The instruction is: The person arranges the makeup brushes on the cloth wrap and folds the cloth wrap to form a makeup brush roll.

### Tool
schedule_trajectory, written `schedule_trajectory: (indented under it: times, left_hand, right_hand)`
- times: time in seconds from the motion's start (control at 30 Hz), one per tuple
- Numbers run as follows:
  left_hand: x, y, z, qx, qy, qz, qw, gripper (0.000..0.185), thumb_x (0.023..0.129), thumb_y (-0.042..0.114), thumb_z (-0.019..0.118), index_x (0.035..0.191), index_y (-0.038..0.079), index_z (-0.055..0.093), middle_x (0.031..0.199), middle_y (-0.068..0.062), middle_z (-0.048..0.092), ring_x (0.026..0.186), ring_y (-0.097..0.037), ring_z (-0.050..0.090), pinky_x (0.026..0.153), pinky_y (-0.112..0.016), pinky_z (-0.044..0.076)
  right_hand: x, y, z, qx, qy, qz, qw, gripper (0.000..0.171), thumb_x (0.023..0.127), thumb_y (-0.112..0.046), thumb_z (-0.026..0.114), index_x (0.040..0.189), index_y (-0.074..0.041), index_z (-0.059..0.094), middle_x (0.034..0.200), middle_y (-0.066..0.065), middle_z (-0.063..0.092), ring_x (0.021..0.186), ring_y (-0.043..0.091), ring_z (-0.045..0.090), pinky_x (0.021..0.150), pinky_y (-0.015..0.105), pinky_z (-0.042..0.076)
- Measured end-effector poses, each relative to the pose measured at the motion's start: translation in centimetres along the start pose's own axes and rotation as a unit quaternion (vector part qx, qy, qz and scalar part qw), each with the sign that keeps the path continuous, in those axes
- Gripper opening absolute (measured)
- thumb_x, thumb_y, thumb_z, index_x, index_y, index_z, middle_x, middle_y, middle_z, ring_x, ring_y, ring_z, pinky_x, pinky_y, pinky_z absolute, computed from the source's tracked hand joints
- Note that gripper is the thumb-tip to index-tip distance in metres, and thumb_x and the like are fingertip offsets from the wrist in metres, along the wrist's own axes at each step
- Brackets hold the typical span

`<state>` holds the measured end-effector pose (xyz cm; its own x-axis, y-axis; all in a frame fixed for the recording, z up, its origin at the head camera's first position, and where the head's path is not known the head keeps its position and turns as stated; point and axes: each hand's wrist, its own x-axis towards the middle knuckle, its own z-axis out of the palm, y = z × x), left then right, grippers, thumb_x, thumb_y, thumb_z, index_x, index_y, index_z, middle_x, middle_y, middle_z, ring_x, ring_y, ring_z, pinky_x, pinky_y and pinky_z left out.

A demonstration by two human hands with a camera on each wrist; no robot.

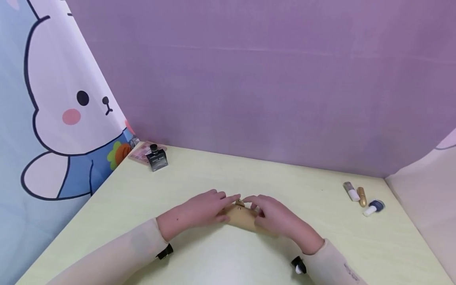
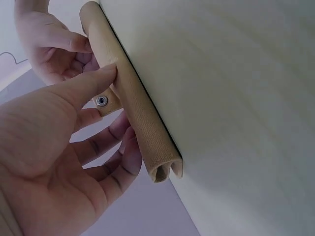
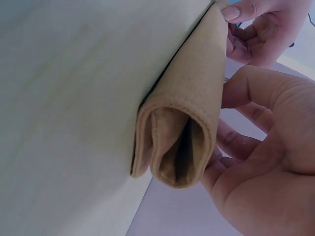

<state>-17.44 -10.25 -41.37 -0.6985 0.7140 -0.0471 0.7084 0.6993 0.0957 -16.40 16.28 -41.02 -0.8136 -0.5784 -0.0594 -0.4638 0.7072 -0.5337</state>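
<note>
A tan rolled-up pouch (image 1: 243,217) lies on the pale yellow table between both hands. My left hand (image 1: 201,208) grips its left part, thumb (image 2: 101,78) on the near side and fingers curled behind. My right hand (image 1: 277,215) holds the right part in the same way. A short strap with a metal snap (image 2: 102,101) sticks out from the roll's far side, and both index fingers reach to it. In the right wrist view, the open end of the pouch (image 3: 209,93) shows folded layers inside.
At the back left, a black perfume bottle (image 1: 158,160) stands by a pink palette (image 1: 139,153). Toward the right lie a small white-capped bottle (image 1: 351,191), a gold tube (image 1: 361,196) and a dark blue bottle (image 1: 377,204) with a white cap. A purple cloth (image 1: 256,99) hangs behind the table.
</note>
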Motion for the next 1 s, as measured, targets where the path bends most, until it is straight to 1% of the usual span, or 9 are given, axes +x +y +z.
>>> schedule_trajectory:
  times: [0.07, 0.23, 0.33, 0.43, 0.53, 0.77, 0.9, 1.0]
  left_hand:
    - [-0.2, 0.1, 0.1, 0.013, 0.007, 0.004, 0.9999, 0.07, 0.103, 0.045, 0.071, 0.163, 0.018, 0.046, 0.114, -0.003, 0.072, 0.098, -0.019, 0.066, 0.09, -0.034, 0.06]
    - [-0.7, 0.3, 0.2, 0.041, 0.015, 0.009, 0.999, 0.066, 0.103, 0.045, 0.07, 0.161, 0.02, 0.049, 0.116, -0.003, 0.071, 0.1, -0.019, 0.064, 0.089, -0.032, 0.059]
    - [-1.1, 0.6, 0.2, 0.059, 0.017, 0.012, 0.9981, 0.065, 0.103, 0.044, 0.071, 0.16, 0.022, 0.051, 0.119, -0.002, 0.071, 0.101, -0.019, 0.063, 0.088, -0.032, 0.059]
    - [-1.4, 0.8, 0.3, 0.076, 0.02, 0.017, 0.9968, 0.064, 0.102, 0.044, 0.072, 0.16, 0.024, 0.052, 0.121, -0.002, 0.07, 0.103, -0.019, 0.062, 0.088, -0.031, 0.058]
    - [-1.5, 1.0, 0.5, 0.088, 0.024, 0.021, 0.9956, 0.064, 0.102, 0.045, 0.072, 0.16, 0.027, 0.051, 0.12, -0.001, 0.068, 0.101, -0.018, 0.06, 0.087, -0.03, 0.055]
    - [-1.4, 0.9, 0.8, 0.093, 0.031, 0.027, 0.9948, 0.064, 0.101, 0.046, 0.072, 0.16, 0.033, 0.05, 0.113, 0.001, 0.064, 0.096, -0.016, 0.055, 0.082, -0.028, 0.05]
    - [-1.3, 0.8, 0.8, 0.085, 0.027, 0.029, 0.9956, 0.064, 0.102, 0.046, 0.071, 0.161, 0.035, 0.049, 0.112, 0.001, 0.063, 0.095, -0.015, 0.052, 0.08, -0.028, 0.049]
    - [-1.3, 0.8, 0.7, 0.073, 0.022, 0.026, 0.9968, 0.063, 0.102, 0.045, 0.072, 0.16, 0.035, 0.05, 0.112, 0.001, 0.063, 0.094, -0.015, 0.051, 0.079, -0.027, 0.047]
  right_hand:
    - [-0.2, -0.1, 0.0, -0.012, 0.005, -0.008, 1.0, 0.059, 0.09, 0.004, 0.062, 0.147, -0.014, 0.063, 0.117, 0.005, 0.074, 0.098, 0.016, 0.068, 0.085, 0.036, 0.058]
    - [-0.8, -0.4, 0.2, -0.059, 0.021, -0.027, 0.998, 0.056, 0.094, 0.0, 0.061, 0.147, -0.018, 0.065, 0.122, 0.007, 0.074, 0.111, 0.025, 0.068, 0.092, 0.046, 0.058]
    - [-1.0, -0.5, 0.3, -0.074, 0.024, -0.032, 0.996, 0.057, 0.096, -0.001, 0.06, 0.149, -0.021, 0.064, 0.123, 0.007, 0.073, 0.111, 0.024, 0.066, 0.092, 0.045, 0.057]
    - [-1.2, -0.5, 0.5, -0.076, 0.02, -0.032, 0.996, 0.061, 0.097, -0.002, 0.06, 0.153, -0.026, 0.061, 0.122, 0.005, 0.072, 0.109, 0.021, 0.062, 0.09, 0.041, 0.055]
    - [-1.4, -0.7, 0.6, -0.079, 0.018, -0.034, 0.996, 0.063, 0.098, -0.004, 0.06, 0.155, -0.028, 0.058, 0.123, 0.004, 0.071, 0.108, 0.02, 0.059, 0.09, 0.04, 0.054]
    - [-1.5, -1.0, 0.6, -0.084, 0.023, -0.042, 0.995, 0.054, 0.097, -0.003, 0.063, 0.149, -0.017, 0.065, 0.123, 0.006, 0.071, 0.103, 0.018, 0.056, 0.084, 0.034, 0.055]
    - [-1.4, -1.0, 0.8, -0.095, 0.022, -0.038, 0.995, 0.052, 0.098, -0.005, 0.063, 0.149, -0.016, 0.065, 0.123, 0.005, 0.071, 0.102, 0.017, 0.055, 0.084, 0.033, 0.055]
    - [-1.4, -1.1, 1.0, -0.119, 0.025, -0.049, 0.991, 0.048, 0.102, -0.011, 0.065, 0.149, -0.016, 0.065, 0.121, 0.005, 0.071, 0.101, 0.017, 0.055, 0.085, 0.034, 0.055]
